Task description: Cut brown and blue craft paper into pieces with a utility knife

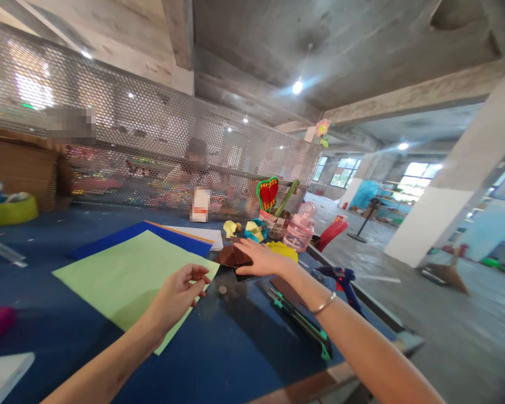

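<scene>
My right hand (258, 259), with a bangle on the wrist, reaches over pieces of dark brown paper (229, 257). Its fingers are stretched out and seem to touch the brown paper; the palm hides part of it. My left hand (183, 289) is loosely curled over the right edge of a light green paper sheet (122, 275), with a gap between thumb and fingers and nothing visible in it. Beneath the green sheet lies a blue sheet (193, 242). Crumpled yellow and blue paper (256, 230) sits just beyond my right hand.
A dark paper trimmer with green parts (297, 317) and a blue glue gun (345, 283) lie at the table's right. A pink bottle (299, 229) and a basket (273, 224) stand behind. A perforated metal screen (151, 134) borders the back.
</scene>
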{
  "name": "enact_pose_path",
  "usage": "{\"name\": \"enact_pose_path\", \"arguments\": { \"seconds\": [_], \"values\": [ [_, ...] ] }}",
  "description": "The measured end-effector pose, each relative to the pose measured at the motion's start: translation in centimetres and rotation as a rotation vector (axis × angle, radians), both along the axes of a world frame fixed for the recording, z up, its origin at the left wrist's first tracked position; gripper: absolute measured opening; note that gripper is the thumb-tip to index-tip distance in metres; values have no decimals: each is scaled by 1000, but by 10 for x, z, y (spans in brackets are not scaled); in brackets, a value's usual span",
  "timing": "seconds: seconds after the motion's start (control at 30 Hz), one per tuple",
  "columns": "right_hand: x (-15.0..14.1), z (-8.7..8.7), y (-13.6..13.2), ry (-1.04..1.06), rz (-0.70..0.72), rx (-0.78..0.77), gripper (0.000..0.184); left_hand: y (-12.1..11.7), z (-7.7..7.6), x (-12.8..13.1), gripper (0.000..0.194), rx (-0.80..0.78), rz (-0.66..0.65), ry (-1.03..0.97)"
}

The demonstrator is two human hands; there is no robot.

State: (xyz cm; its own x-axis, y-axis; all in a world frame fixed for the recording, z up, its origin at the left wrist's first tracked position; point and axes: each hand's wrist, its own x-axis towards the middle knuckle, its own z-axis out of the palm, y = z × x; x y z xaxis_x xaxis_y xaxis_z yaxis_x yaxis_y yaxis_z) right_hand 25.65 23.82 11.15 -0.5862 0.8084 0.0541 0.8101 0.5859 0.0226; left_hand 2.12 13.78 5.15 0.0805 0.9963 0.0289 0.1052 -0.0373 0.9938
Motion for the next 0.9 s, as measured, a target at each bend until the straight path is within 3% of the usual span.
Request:
{"name": "enact_pose_path", "arguments": {
  "seconds": [0.1, 0.2, 0.47, 0.67, 0.77, 0.9],
  "values": [
    [-12, -13, -1, -39, 41, -66, 60, -3, 7, -1, 25, -11, -23, 27],
    [-19, -19, 1, -47, 40, -71, 58, -4, 11, -2, 28, -17, -24, 57],
    [-22, -9, -19, 44, -18, 8, 51, -2, 9, 0, 31, 28, -32, 160],
    [-65, -17, -25, 179, -131, -33, 38, 1, 7, -1, 33, 146, 37, 257],
    [-88, -22, -16, 232, -214, -126, 35, -11, 10, 0, 30, 238, 78, 330],
    [-106, -21, -10, 382, -250, -287, 33, -49, 10, -3, 17, 353, 77, 462]
  ]
}}
